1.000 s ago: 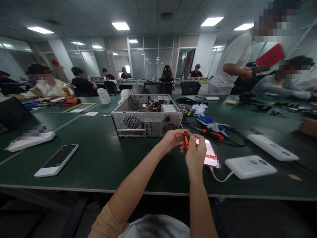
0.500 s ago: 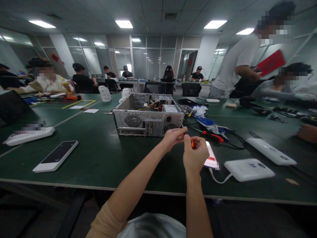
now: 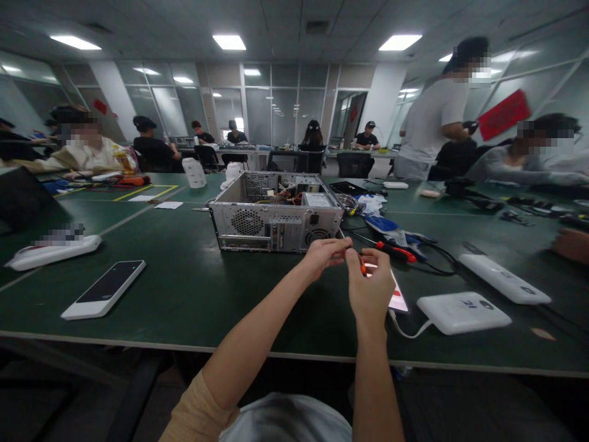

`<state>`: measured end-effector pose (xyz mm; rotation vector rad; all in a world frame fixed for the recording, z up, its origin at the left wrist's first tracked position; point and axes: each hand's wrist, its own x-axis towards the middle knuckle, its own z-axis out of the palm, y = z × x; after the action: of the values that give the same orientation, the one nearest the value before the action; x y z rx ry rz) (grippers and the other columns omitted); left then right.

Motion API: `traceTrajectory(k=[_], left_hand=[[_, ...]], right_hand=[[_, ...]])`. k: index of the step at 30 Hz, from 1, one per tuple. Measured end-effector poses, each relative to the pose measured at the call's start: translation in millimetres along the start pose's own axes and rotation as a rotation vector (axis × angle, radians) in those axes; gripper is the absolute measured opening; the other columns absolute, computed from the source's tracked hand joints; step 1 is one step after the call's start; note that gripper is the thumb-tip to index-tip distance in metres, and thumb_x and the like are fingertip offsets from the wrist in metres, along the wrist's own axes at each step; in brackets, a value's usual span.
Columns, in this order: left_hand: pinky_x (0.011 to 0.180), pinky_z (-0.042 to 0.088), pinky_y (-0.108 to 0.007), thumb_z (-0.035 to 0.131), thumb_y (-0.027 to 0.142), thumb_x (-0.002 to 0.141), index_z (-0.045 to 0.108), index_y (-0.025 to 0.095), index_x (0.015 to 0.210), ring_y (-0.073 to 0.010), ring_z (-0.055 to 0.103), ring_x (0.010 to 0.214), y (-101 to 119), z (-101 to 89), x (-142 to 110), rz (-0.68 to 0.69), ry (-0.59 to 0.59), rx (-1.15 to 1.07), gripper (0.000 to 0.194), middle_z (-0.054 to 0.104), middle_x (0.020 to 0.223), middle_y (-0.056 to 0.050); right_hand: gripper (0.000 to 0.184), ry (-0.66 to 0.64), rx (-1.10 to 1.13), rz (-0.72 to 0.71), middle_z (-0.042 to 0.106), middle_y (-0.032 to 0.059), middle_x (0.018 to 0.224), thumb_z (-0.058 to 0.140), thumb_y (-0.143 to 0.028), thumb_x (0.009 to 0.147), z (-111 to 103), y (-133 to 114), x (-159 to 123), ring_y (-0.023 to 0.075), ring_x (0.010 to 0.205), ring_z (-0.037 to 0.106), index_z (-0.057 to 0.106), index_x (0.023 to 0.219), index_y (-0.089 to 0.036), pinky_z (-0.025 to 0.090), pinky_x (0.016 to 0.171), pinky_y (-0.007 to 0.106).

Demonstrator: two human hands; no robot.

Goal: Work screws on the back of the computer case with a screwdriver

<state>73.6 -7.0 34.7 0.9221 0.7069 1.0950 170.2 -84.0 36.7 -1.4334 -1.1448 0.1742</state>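
A screwdriver [image 3: 363,267] with an orange-red handle is in my right hand [image 3: 372,291], whose fingers curl around the handle. My left hand [image 3: 324,256] has its fingertips pinched at the front of the same screwdriver, by the thin shaft that points up toward the computer case. That silver case [image 3: 288,212] lies on its side with the top open, rear panel toward me, cables and a drive visible inside. Both hands are just in front of its right rear corner. Whether the screwdriver's tip touches the case, I cannot tell.
Right of the case lie another screwdriver [image 3: 396,250] with a red-black handle and blue-white gloves [image 3: 384,226]. A lit phone [image 3: 399,299] is cabled to a white power bank [image 3: 464,314]. At left lies a white device [image 3: 105,290]. Other people sit around; one person stands [image 3: 430,116].
My right hand has shifted slightly right and its grip on the screwdriver handle has turned. The left fingertips moved a little right. The standing person at right has straightened and moved left.
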Motion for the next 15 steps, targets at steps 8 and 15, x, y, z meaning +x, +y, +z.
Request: traceTrajectory(k=[8,15], left_hand=[[0.069,0.045,-0.025,0.091,0.047,0.061,0.069,0.014,0.070,-0.0097,0.057,0.063,2.3,3.9,-3.9,0.003,0.057,0.017,0.040,0.063,0.068,0.000],[0.078,0.048,-0.028,0.072,0.038,0.082,0.075,0.015,0.088,-0.0150,0.064,0.078,2.7,0.5,-6.5,-0.097,-0.016,-0.044,0.024,0.072,0.086,-0.006]], right_hand=[[0.033,0.015,-0.015,-0.039,0.073,0.0070,0.082,0.069,-0.050,0.078,4.7,4.5,-7.2,0.0232,0.073,0.068,0.066,0.091,-0.019,0.048,0.071,0.033],[0.050,-0.080,-0.210,0.050,0.064,0.0050,0.056,0.048,-0.063,0.090,-0.4,-0.1,0.1,0.0228,0.061,0.058,0.055,0.059,-0.024,0.034,0.064,0.033]])
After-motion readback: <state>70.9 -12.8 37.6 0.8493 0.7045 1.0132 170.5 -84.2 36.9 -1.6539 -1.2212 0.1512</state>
